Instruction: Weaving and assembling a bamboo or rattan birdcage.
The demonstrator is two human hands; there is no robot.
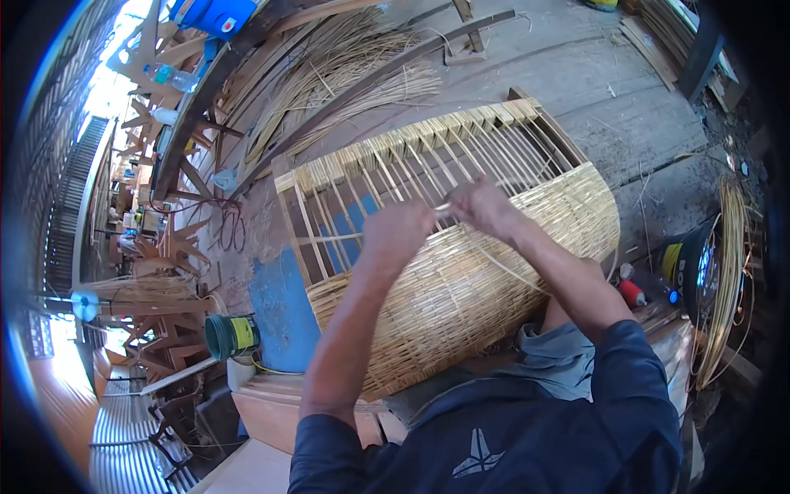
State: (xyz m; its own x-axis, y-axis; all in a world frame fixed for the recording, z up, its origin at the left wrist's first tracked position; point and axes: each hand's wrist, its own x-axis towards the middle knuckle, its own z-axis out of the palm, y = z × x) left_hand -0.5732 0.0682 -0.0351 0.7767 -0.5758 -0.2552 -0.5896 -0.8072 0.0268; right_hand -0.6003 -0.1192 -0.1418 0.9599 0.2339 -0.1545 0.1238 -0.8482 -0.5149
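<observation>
A wooden frame with a half-woven panel of golden rattan strips (461, 305) lies across my lap. Its near part is tightly woven; toward the far rail, bare upright strands (420, 160) stand apart with gaps between them. Over the edge of the weave, my left hand (399, 230) is closed on a pale rattan strip (329, 240), whose tail sticks out to the left. Close beside it, my right hand (481, 204) is closed on the same strip. A loose length (502, 267) curves down over the woven part below my right hand.
A bundle of loose strips (362, 78) lies on the floor beyond the frame. At the left stand a green bucket (230, 336) and a blue sheet (284, 305). To the right, a hank of rattan (728, 280) hangs by a dark bucket (691, 255), near a red bottle (632, 292).
</observation>
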